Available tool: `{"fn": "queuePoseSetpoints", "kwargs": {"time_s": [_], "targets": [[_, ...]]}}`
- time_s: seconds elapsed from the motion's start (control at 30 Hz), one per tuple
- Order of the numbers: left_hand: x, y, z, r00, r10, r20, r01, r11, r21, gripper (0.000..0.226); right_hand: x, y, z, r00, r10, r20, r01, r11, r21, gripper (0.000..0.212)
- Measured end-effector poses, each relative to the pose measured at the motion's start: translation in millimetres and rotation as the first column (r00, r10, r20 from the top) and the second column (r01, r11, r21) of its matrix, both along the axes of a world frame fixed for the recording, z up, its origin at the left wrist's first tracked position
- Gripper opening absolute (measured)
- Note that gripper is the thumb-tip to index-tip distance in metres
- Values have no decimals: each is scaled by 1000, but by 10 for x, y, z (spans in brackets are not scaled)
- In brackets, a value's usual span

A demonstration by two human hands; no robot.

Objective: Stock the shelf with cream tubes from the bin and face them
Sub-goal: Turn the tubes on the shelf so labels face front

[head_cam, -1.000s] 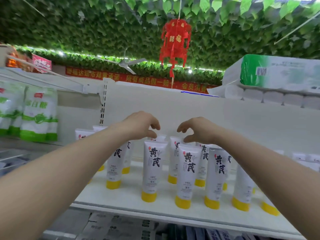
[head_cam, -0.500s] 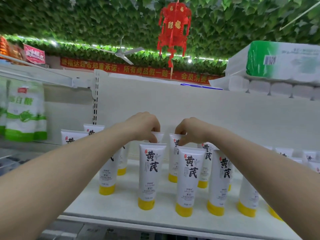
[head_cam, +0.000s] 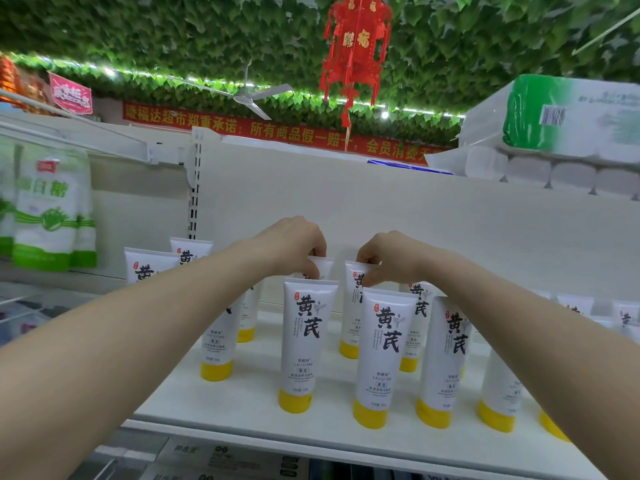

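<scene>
Several white cream tubes with yellow caps stand cap-down on the white shelf. My left hand pinches the top edge of a back-row tube, which is mostly hidden behind a front tube. My right hand pinches the top of the neighbouring back-row tube. In front of it stands another tube. More tubes stand to the left and to the right. The bin is out of view.
The shelf's white back panel rises behind the tubes. Green-and-white bags hang in the bay to the left. Packs of tissue rolls lie on top at the right. A red lantern hangs overhead.
Both hands have dropped from hovering above the tubes onto the tops of two back-row tubes and closed on them. The view has shifted closer to the shelf.
</scene>
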State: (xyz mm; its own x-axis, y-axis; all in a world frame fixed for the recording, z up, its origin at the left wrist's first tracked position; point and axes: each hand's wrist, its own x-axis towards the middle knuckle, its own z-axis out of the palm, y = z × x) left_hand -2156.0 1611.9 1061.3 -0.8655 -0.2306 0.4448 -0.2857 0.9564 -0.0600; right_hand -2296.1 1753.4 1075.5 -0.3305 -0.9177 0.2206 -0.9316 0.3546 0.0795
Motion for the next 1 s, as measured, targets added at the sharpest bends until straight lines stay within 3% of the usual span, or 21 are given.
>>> {"fn": "queuePoseSetpoints", "kwargs": {"time_s": [0.27,0.37,0.57,0.67,0.83,1.0], "targets": [[-29,-22,14,999,22,37,-22,1000,-4,25,26,21,-6,1000,-24,-8,24,1000,15,11],[11,-5,60,999,12,38,-13,999,30,35,62,76,12,999,-22,31,23,1000,-11,29],[401,199,176,964,-63,-259,79,995,52,23,250,392,149,996,76,-37,-83,970,-229,22],[672,383,119,930,-106,-352,161,978,132,23,470,643,170,990,139,11,-130,948,-291,21],[889,644,-107,977,-149,-155,169,977,126,30,716,950,46,989,123,82,-104,973,-205,36],[911,708,-233,998,-57,-15,58,998,17,46,778,1035,-121,995,71,70,-63,991,-115,32]]}}
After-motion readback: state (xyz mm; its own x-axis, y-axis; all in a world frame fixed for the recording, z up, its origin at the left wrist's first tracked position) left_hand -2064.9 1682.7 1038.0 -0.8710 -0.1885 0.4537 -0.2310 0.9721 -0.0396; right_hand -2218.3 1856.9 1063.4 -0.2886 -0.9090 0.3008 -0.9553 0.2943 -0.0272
